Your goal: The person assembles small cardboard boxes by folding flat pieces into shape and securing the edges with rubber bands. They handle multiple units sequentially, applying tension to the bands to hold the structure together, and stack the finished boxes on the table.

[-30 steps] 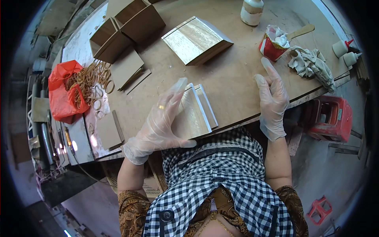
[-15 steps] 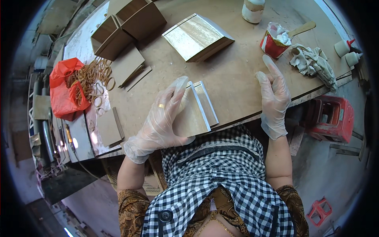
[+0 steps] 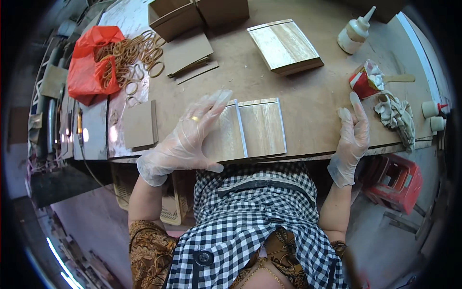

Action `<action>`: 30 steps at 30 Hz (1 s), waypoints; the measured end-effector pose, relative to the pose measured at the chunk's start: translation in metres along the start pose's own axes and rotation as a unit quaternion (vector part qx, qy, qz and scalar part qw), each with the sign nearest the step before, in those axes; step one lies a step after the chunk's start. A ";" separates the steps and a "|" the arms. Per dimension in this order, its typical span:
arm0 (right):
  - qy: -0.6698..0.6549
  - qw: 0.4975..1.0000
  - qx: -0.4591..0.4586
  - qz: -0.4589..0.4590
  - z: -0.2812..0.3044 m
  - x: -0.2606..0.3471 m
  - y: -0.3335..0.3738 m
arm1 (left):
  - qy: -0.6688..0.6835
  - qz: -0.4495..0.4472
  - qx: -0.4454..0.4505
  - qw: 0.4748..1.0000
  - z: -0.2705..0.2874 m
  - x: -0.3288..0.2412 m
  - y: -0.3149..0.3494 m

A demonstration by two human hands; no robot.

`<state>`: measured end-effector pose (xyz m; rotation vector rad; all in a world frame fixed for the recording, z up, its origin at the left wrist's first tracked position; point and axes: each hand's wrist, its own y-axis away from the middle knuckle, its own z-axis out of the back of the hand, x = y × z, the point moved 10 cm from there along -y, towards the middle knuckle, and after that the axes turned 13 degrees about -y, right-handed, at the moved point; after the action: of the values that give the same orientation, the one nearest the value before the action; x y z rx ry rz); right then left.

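Note:
My left hand [image 3: 185, 130], in a clear plastic glove, spans a thin wooden panel [image 3: 225, 137] from its far edge to its near edge, thumb by the table's front. A second wooden panel [image 3: 263, 126] lies against its right side. Both have a pale strip along their right edges, and a dark groove runs near the far edge of the right one. My right hand [image 3: 351, 137], gloved too, hovers at the table's front edge with its index finger stretched out and nothing visible in it. It is nearest to a crumpled cloth [image 3: 397, 118] and a red cup of white paste [image 3: 365, 84].
A wooden box with slanted sides [image 3: 286, 45] stands farther back, beside a glue bottle [image 3: 353, 36]. Brown boards [image 3: 190, 50], open boxes [image 3: 180, 19], and a red bag [image 3: 91, 67] with rubber bands [image 3: 139, 50] lie left. A red stool [image 3: 394, 183] stands below right.
The view has shifted and turned. More of the right panel shows now, where the left one overlapped it before. My left hand keeps its place on the left panel; my right hand stays apart.

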<state>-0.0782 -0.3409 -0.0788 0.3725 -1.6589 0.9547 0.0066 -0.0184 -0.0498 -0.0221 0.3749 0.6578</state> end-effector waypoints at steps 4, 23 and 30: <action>-0.001 1.000 0.008 -0.015 -0.001 -0.002 0.001 | 0.011 -0.007 -0.015 1.000 0.002 0.001 0.006; 0.222 0.775 0.498 0.319 -0.211 0.090 0.141 | -0.045 0.048 -0.029 0.997 0.022 0.036 0.046; 0.267 0.800 0.484 0.235 -0.198 0.073 0.120 | -0.026 0.036 -0.028 0.999 0.015 0.041 0.049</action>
<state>-0.0514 -0.1012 -0.0503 0.3064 -0.6253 2.0602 0.0120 0.0469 -0.0449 -0.0444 0.3073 0.7390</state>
